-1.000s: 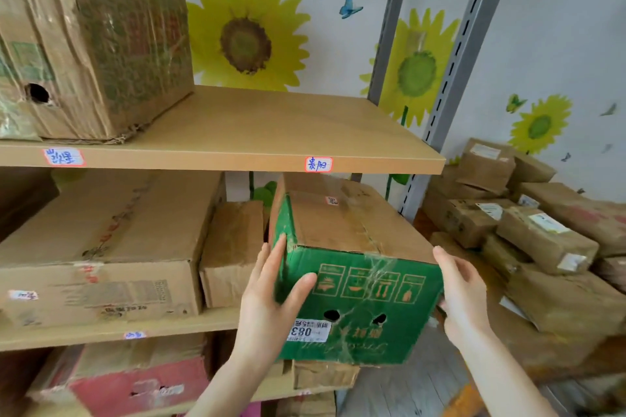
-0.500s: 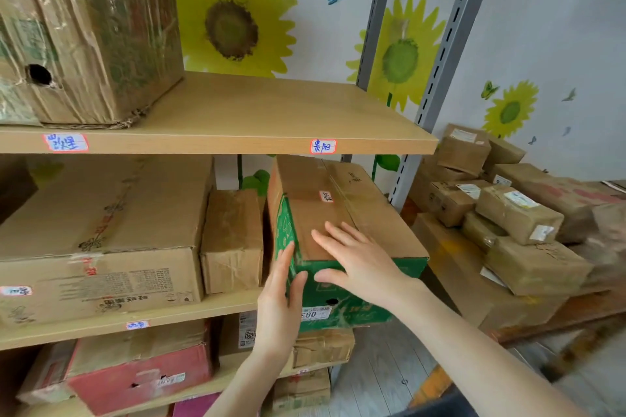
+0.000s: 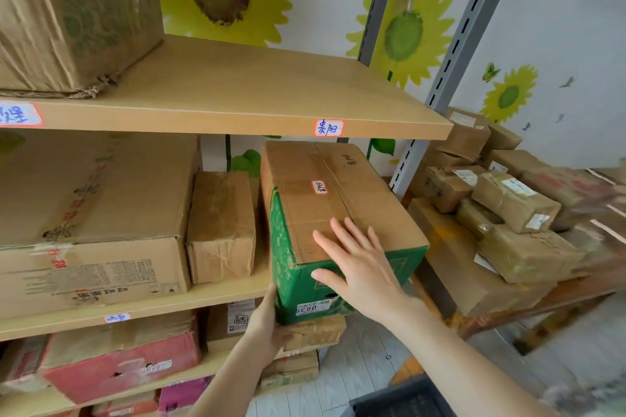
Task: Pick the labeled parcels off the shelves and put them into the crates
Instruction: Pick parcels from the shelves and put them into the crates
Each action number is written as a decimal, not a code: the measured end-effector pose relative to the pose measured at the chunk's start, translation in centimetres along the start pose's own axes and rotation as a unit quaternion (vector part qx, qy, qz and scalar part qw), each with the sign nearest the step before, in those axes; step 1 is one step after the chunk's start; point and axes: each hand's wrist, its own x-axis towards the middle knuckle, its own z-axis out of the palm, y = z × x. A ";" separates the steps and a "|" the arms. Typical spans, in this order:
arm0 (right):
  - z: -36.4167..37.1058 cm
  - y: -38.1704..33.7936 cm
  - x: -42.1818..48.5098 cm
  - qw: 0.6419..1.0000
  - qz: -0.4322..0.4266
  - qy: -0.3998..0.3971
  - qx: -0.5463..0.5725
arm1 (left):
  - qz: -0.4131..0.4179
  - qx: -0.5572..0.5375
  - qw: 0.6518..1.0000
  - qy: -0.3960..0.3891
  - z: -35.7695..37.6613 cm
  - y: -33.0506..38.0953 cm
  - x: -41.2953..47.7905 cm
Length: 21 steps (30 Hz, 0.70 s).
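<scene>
Several cartons fill the left of the shelving: a wrinkled brown box (image 3: 67, 10) on the top shelf (image 3: 257, 91), a wide flat carton (image 3: 91, 220) on the middle shelf (image 3: 203, 298), and a red box (image 3: 125, 362) on the shelf below. Just right of the wide carton stands a small taped parcel (image 3: 222, 227). Next to it, at the right end of the middle shelf, sits the green box (image 3: 288, 267) with a brown top, its front jutting past the shelf edge and a white label (image 3: 313, 308) low on its front. The left hand (image 3: 267, 325) cups the box's lower left corner; its fingers are hidden, so I cannot tell how they lie. The right hand (image 3: 359, 264) lies flat on the top's front edge, fingers spread and straight, thumb on the green face. Farther right is a heap of brown parcels (image 3: 508, 206), and a dark crate (image 3: 406, 399) shows at the bottom.
</scene>
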 end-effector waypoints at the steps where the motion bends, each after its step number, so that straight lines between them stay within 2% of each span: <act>1: 0.0 0.1 0.1 1.000 0.000 0.010 -0.003 | 0.002 -0.022 1.000 0.001 0.1 0.0 0.1; 4: -0.7 0.4 -0.1 1.000 0.007 0.012 0.024 | 0.033 -0.042 0.998 0.026 0.4 0.4 -1.2; 10: -3.9 0.1 -0.9 0.988 0.017 0.083 0.130 | 0.095 -0.072 0.992 0.029 0.0 1.3 -5.0; 14: -5.4 -0.1 -2.1 0.969 0.011 0.148 0.196 | 0.156 -0.108 0.982 -0.004 0.9 1.1 -7.8; 21: -5.9 -0.3 -5.5 0.956 -0.019 0.176 0.234 | 0.206 -0.124 0.970 -0.016 0.9 -0.8 -10.6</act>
